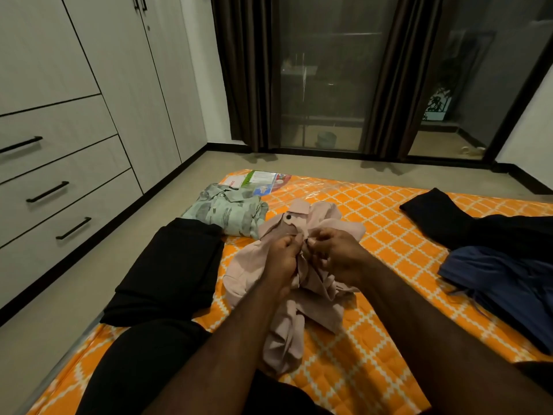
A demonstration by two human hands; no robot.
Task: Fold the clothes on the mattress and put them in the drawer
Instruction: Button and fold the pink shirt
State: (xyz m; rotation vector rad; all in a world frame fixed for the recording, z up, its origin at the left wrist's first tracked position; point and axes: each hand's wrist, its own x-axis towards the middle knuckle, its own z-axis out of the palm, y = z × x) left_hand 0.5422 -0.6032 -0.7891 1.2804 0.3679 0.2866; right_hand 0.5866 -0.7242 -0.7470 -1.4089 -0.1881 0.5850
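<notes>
A crumpled pale pink shirt [302, 301] with a dark button near its collar lies in the middle of the orange patterned mattress [389, 235]. My left hand [281, 259] and my right hand [338, 253] both pinch the shirt's front placket, close together just below the collar. A folded green patterned shirt [230, 212] lies beyond, at the mattress's left edge. A folded black garment [170, 268] sits next to it on the left. On the right lie a black garment [454, 220] and a dark blue garment [502, 286], unfolded. The wardrobe's drawers [59, 187] at left are closed.
A plastic packet with printed labels [263, 181] lies at the mattress's far left corner. Beige floor runs between mattress and wardrobe. Dark curtains [245, 73] and glass doors stand at the far wall. My legs in black cloth [143, 369] are at the near edge.
</notes>
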